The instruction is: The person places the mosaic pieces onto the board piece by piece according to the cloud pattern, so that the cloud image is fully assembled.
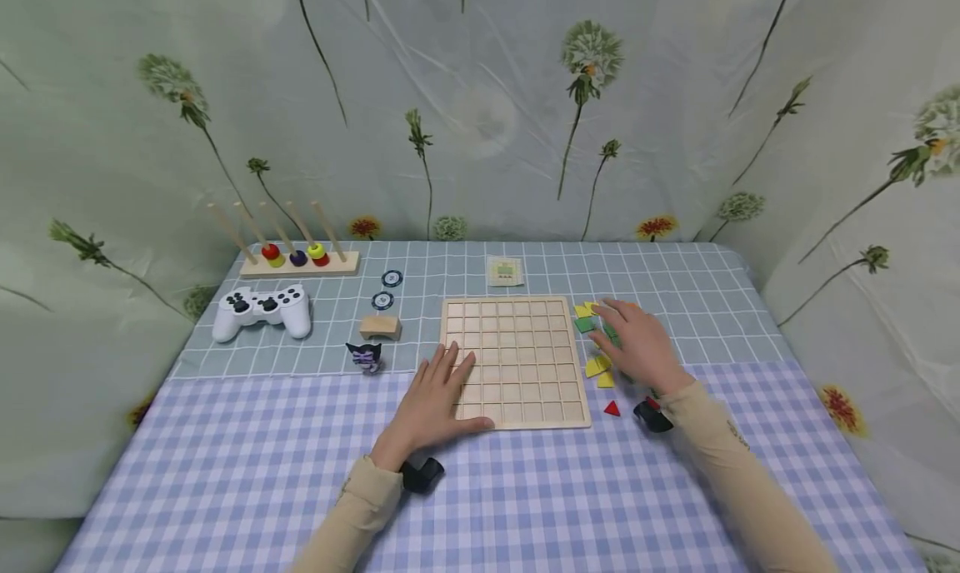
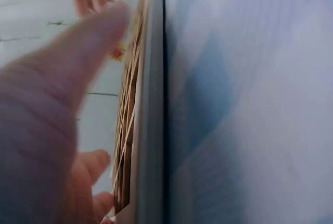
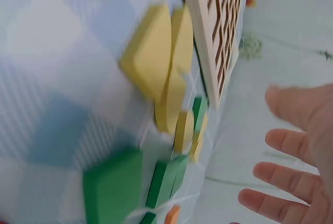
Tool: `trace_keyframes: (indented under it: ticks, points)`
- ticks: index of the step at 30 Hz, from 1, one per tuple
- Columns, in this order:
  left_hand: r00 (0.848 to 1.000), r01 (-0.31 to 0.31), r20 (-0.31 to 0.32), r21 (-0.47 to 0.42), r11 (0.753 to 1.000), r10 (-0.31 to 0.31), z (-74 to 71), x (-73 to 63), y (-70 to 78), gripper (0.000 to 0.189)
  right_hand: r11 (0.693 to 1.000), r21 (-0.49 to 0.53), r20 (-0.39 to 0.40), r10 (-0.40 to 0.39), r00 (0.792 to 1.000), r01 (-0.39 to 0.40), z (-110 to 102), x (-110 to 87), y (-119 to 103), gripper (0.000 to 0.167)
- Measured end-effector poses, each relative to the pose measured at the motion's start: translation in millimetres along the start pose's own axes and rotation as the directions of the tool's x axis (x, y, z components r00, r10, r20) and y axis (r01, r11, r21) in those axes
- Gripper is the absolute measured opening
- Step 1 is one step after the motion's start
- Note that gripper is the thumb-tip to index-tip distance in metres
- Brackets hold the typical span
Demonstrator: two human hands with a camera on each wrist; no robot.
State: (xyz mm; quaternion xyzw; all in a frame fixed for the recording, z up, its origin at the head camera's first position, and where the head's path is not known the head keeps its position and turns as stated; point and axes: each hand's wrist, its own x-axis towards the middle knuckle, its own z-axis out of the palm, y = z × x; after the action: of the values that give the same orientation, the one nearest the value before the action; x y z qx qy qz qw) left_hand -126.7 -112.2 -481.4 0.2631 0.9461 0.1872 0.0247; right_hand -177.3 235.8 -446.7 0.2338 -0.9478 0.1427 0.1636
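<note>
- Wooden grid board (image 1: 525,356): between the hands; clock centre, head view.
- Left hand (image 1: 429,408): 8 o'clock, fingers spread apart across board's corner.
- Right hand (image 1: 641,346): 3 o'clock, fingers apart.
- Yellow pieces (image 1: 597,366): 3 o'clock, just beside board.
- Red triangle (image 1: 612,409): 4 o'clock.

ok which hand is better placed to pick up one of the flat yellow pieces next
The right hand, most likely: it hovers close to the flat yellow pieces beside the square wooden grid board. The left hand is at the board's opposite side, farther from them.
</note>
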Motion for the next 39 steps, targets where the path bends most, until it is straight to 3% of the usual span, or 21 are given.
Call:
trace_keyframes:
  ticks: [5,11,19,24,29,31,39]
  points:
    - [0.999,0.000,-0.046,-0.013,1.000,-0.001,8.7,-7.4,-3.0,0.108,0.987,0.066,0.036,0.146,0.989,-0.148,7,16.3,19,0.030]
    - [0.997,-0.008,-0.083,-0.017,1.000,0.006,18.7,-11.0,-5.9,0.107,0.937,0.140,0.169,0.295,0.940,-0.319,15,31.7,34,0.027]
    - [0.987,-0.040,-0.155,-0.006,0.999,0.038,26.2,-10.2,-4.9,0.106,0.903,0.140,0.307,0.349,0.885,-0.405,25,39.6,39,0.029]
    - [0.989,-0.024,-0.146,0.000,1.000,0.024,25.9,-10.1,-4.2,0.107,0.896,0.143,0.306,0.363,0.880,-0.420,28,39.8,40,0.025]
    - [0.988,-0.025,-0.154,0.007,1.000,0.026,26.1,-9.3,-4.9,0.106,0.848,0.229,0.293,0.408,0.865,-0.478,24,38.8,38,0.018]
    - [0.987,-0.031,-0.160,0.008,1.000,0.031,25.9,-9.1,-5.5,0.106,0.841,0.244,0.267,0.420,0.868,-0.482,23,37.6,36,0.017]
    - [0.988,-0.022,-0.156,0.018,1.000,0.024,22.9,-6.7,-6.4,0.107,0.839,0.403,0.123,0.346,0.930,-0.366,29,46.6,11,0.022]
